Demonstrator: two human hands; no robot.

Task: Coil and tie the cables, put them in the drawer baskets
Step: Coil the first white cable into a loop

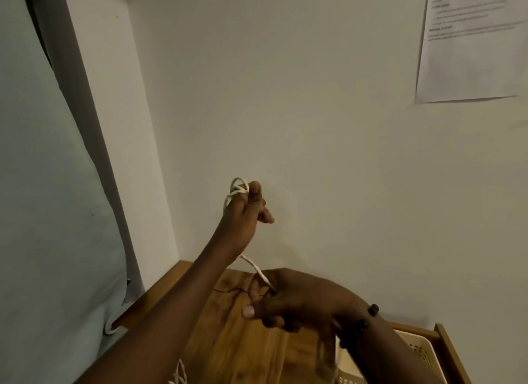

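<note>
Two hands work on one white cable [255,267] above the wooden bench [228,340]. The left hand [245,209] is raised toward 12 o'clock, with its fingers [255,193] curled and several small loops of the cable wound around them; holding the loops high probably keeps the free part tight while it is wound. From this hand the cable runs down toward 4 o'clock to the right hand [288,298], which hangs low over the bench. Its fingers are curled and seem to pinch the cable near the thumb, though the dim light makes the exact contact hard to read. I judge this hand guides and feeds the loose length. At 5 o'clock a pale perforated basket [420,352] sits in an open drawer [445,346], close at hand for the finished coil. The coil is not yet tied, so the task looks only partly done.
</note>
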